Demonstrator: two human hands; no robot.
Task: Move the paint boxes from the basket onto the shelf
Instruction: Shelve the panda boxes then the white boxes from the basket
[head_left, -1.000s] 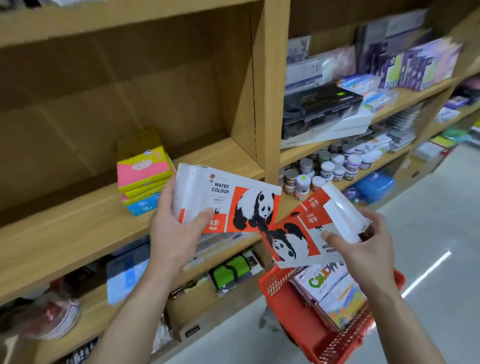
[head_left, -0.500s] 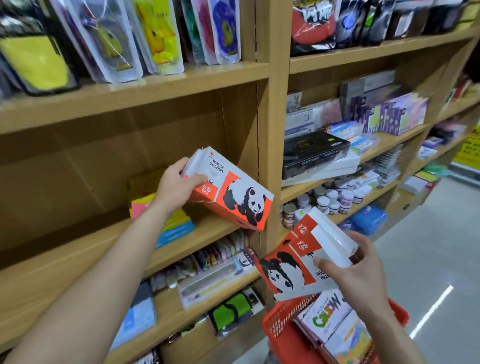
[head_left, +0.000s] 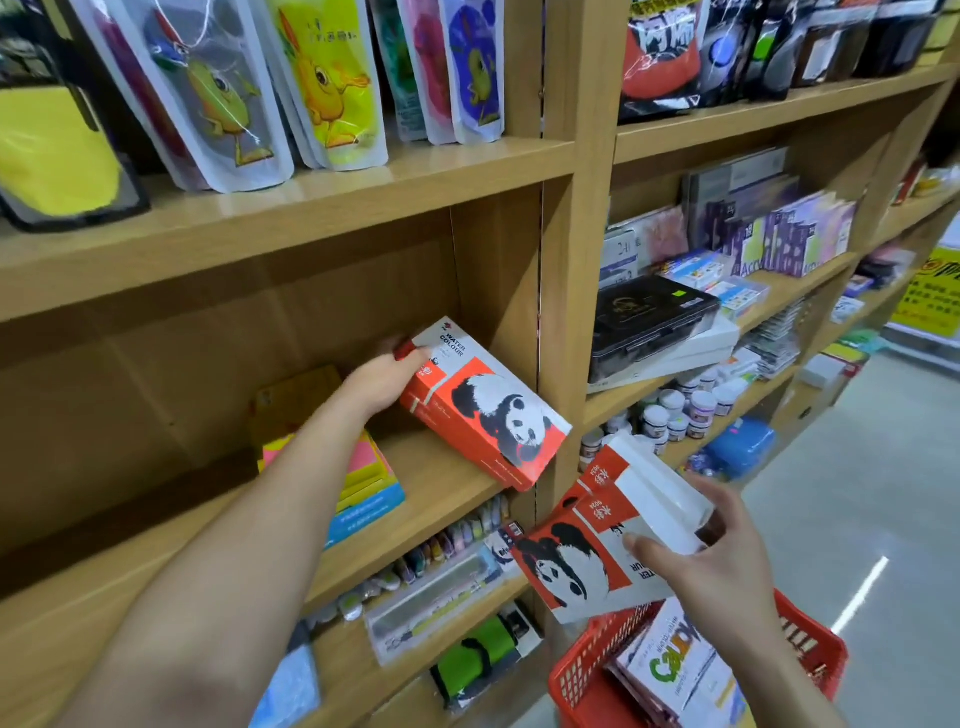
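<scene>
My left hand (head_left: 382, 382) grips the far end of a red-and-white panda water colour box (head_left: 483, 410). That box is tilted, with its lower corner on the wooden shelf (head_left: 436, 483) beside the upright divider. My right hand (head_left: 711, 561) holds two more panda boxes (head_left: 597, 551) stacked together, above the red basket (head_left: 587, 675) at the lower right. Inside the basket lie other paint boxes (head_left: 675, 670) with colourful lettering.
A stack of pink, yellow and blue boxes (head_left: 363, 488) lies on the same shelf, left of the panda box. Hanging pouches (head_left: 322, 83) fill the shelf above. Paint jars (head_left: 675, 410) and a black case (head_left: 649, 317) sit in the right bay. Pens lie on the shelf below.
My left hand has carried its panda box further onto the shelf and lowered its corner onto the board. My right hand and its boxes have stayed above the basket.
</scene>
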